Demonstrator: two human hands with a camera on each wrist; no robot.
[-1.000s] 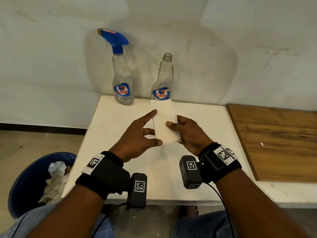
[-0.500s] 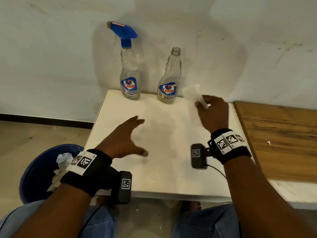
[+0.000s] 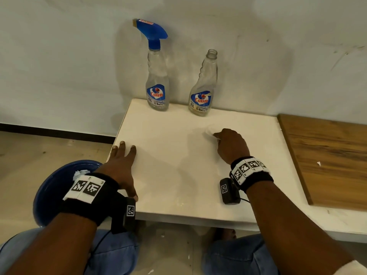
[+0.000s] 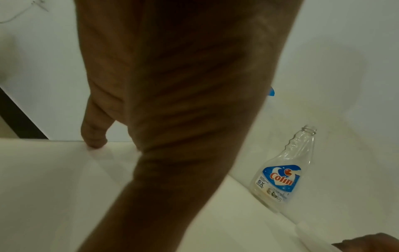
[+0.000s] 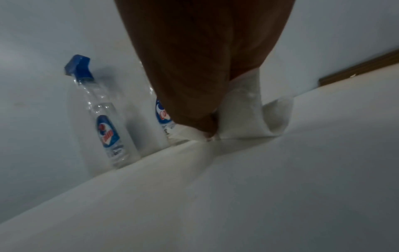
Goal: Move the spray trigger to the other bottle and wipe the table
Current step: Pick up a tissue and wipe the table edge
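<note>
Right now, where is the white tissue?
In the head view, the tissue lies on the table under the right hand, before the capless bottle.

A plain room, likely in a home

Scuffed white-painted wall (image 3: pixel 59 66), beige tiled floor (image 3: pixel 39 151), blue plastic waste bin (image 3: pixel 49 187) (crumpled paper inside) beside a low white table (image 3: pixel 178 175).

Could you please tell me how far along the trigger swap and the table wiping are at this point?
Seemingly done: the blue spray trigger sits on one clear plastic bottle; whether it was swapped cannot be told. The other clear bottle stands open-necked. In hand: the right hand presses a white tissue onto the white table; the left hand rests flat. Left: wiping the remaining surface.
</note>
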